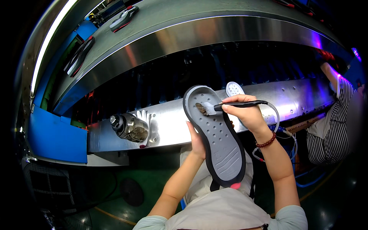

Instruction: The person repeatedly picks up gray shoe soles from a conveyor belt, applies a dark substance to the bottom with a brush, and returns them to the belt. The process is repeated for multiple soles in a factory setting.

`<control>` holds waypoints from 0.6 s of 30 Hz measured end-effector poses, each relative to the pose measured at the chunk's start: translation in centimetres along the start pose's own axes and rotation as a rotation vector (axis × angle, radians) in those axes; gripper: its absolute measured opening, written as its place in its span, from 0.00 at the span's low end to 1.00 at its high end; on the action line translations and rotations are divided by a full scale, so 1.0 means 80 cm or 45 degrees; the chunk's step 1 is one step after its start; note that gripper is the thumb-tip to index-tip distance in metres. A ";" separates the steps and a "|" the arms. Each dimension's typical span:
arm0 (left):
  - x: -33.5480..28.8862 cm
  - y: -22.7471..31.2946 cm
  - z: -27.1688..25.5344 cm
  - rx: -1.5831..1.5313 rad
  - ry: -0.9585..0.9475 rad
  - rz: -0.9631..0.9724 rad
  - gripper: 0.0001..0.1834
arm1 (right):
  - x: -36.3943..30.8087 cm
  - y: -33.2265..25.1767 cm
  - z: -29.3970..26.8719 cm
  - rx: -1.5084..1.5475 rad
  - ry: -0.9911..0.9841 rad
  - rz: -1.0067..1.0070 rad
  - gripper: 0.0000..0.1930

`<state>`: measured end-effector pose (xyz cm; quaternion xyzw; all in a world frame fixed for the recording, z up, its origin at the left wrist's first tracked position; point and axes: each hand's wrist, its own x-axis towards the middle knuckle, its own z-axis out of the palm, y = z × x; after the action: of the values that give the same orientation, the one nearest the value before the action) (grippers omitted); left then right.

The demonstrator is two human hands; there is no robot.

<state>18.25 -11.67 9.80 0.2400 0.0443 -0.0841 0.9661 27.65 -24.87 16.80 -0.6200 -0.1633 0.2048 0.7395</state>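
A shoe sole (219, 147), grey inside with a black rim and a pink tip at its near end, is held up at a slant over my lap. My left hand (197, 142) grips its left edge, with the fingers partly hidden behind it. My right hand (247, 116) is closed round the black handle of a brush (241, 104) with a pale tube running from its back end. The brush's brown bristles lie against the dotted inner face near the sole's far end. Just beyond my right hand, a white perforated sole-shaped piece (233, 88) rests on the metal ledge.
A dark clear bottle (132, 128) and a white glove (143, 116) are on the metal ledge (172, 123). Beyond, a green conveyor belt (168, 15) carries several soles. At the right a person in a striped garment (333, 134) works close by. Tubing (295, 147) hangs beside my right arm.
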 end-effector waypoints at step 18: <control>-0.011 0.032 0.011 0.004 0.032 0.274 0.44 | -0.049 -0.045 0.008 -0.357 -0.292 -0.215 0.09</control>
<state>17.89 -9.76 11.88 0.2461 0.0301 0.0231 0.9685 24.32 -26.85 20.47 -0.6737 -0.3249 0.1867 0.6369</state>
